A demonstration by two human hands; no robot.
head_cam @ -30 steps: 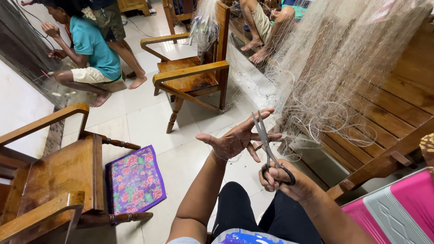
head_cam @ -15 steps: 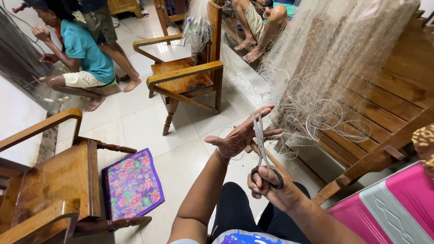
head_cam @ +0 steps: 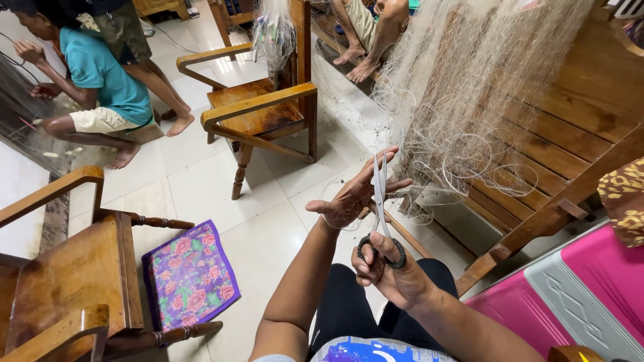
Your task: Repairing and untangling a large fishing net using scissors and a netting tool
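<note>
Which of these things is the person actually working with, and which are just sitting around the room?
In use:
- scissors, held in the right hand
- pale fishing net, its strands at the left hand

Lying about:
- floral cushion on the floor
- wooden armchair
- wooden bench the net hangs over
- pink case

White tiled floor (head_cam: 268, 234) w/ floral cushion (head_cam: 191, 275), wooden chairs (head_cam: 258, 114), bench (head_cam: 570, 154) draped w/ net (head_cam: 463, 80)

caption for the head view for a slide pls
Right hand holds scissors upright beside the open left hand, before a pale fishing net draped over a wooden bench.
</note>
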